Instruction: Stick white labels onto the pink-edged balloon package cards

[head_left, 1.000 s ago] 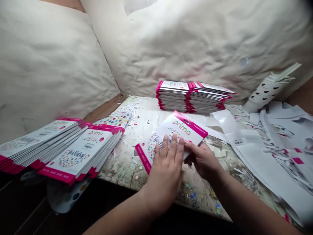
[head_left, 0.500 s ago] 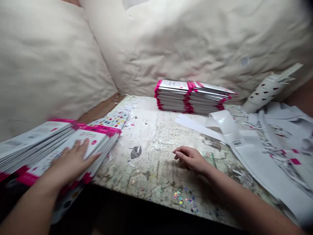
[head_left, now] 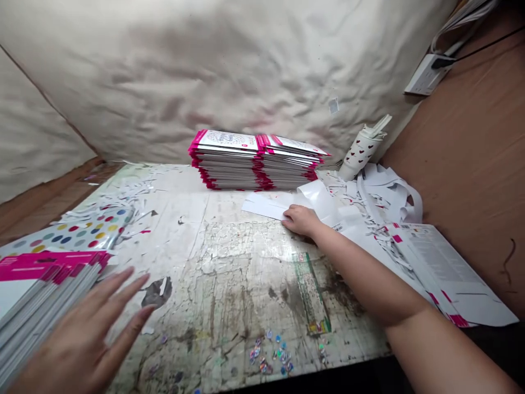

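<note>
My left hand (head_left: pixel 90 334) hangs open at the lower left, fingers spread, just beside a stack of pink-edged card packets (head_left: pixel 45 298) and holding nothing. My right hand (head_left: pixel 301 220) is curled on the table at the end of a white paper strip (head_left: pixel 264 207). I cannot tell whether it grips the strip. Farther back, two piles of pink-edged packets (head_left: pixel 254 161) stand side by side. A polka-dot printed sheet (head_left: pixel 77 232) lies under the left stack's far end.
The worn, stained table (head_left: pixel 229 273) carries scattered sequins (head_left: pixel 270 353) and paper scraps. White backing sheets (head_left: pixel 377 202) and a flattened printed box (head_left: pixel 443 273) lie right, near a heart-patterned paper roll (head_left: pixel 359 150). Cream cloth (head_left: pixel 184 71), a brown board (head_left: pixel 463 164) and a power socket (head_left: pixel 426 74) enclose the table.
The view has swung right. My left hand has lifted off the packet stack, and my right hand has moved forward to the white strip. The packet held earlier now sits on the left stack.
</note>
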`<control>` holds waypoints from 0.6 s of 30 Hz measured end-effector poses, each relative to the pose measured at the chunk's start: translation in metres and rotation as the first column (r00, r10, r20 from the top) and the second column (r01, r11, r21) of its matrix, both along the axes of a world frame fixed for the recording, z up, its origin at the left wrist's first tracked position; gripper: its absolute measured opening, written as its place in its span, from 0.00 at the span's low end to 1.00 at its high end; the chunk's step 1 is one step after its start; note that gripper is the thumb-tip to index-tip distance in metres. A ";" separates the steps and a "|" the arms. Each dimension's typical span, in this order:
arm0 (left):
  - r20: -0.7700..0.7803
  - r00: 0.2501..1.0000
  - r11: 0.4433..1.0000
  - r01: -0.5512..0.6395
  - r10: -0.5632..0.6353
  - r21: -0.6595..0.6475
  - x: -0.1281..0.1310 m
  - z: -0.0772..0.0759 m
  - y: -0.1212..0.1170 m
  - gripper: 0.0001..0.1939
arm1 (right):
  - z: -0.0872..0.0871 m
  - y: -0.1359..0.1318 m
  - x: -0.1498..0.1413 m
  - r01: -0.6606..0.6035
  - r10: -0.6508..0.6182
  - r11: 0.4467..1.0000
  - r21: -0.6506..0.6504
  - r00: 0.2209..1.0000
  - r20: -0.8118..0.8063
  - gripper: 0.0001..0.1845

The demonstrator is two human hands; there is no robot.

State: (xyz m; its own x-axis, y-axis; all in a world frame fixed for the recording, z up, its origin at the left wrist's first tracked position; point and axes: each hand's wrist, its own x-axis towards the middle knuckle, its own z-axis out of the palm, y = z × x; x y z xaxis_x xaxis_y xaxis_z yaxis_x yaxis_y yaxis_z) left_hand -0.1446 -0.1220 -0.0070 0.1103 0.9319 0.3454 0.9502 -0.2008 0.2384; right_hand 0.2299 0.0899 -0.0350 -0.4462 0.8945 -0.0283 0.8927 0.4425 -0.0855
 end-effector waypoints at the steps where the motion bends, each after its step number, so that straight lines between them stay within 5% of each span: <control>1: 0.000 1.000 1.000 0.030 -0.030 -0.007 0.010 -0.005 0.002 0.26 | 0.002 0.001 -0.001 -0.019 0.020 1.000 -0.010 0.999 0.030 0.14; 6: -0.040 0.974 0.975 0.222 -0.222 -0.007 0.042 -0.021 0.017 0.19 | 0.011 0.009 -0.004 -0.083 0.087 0.996 -0.038 0.987 0.135 0.15; 18: -0.101 0.913 0.916 0.400 -0.394 0.042 0.099 -0.004 0.041 0.17 | 0.027 0.005 -0.015 -0.105 0.102 0.994 0.007 0.979 0.174 0.15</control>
State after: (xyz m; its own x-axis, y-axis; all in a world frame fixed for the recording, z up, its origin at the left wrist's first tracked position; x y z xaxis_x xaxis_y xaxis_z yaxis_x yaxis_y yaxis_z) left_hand -0.0456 -0.0807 -0.0110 0.4998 0.7827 0.3710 0.8058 -0.5773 0.1322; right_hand 0.2150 0.0946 -0.0084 -0.5262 0.8446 -0.0988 0.8425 0.5336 0.0741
